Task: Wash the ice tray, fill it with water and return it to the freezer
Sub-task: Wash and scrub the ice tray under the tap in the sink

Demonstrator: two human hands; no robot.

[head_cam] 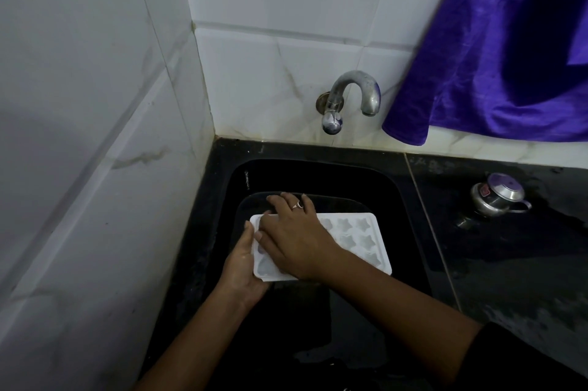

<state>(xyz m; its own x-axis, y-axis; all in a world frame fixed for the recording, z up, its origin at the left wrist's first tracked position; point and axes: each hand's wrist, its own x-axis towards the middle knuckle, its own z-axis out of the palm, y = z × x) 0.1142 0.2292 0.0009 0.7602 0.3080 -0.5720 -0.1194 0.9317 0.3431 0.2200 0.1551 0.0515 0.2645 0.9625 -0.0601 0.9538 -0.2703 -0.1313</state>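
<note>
Left hand [243,266] grips the white plastic star-mould ice tray [359,239], right hand [296,238] lies flat-fingered on it; a hard push could knock it into the black sink [334,177]

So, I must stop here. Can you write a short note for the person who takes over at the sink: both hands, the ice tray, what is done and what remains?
Left hand: grips the left edge of the ice tray and holds it over the black sink.
Right hand: lies flat across the tray's top, fingers past its far edge.
Tap: no stream of water is visible.
Done: the tray is at the sink, and hand washing seems under way.
Left: finish the wash, fill the tray with water, carry it to the freezer, which is not in view.
</note>
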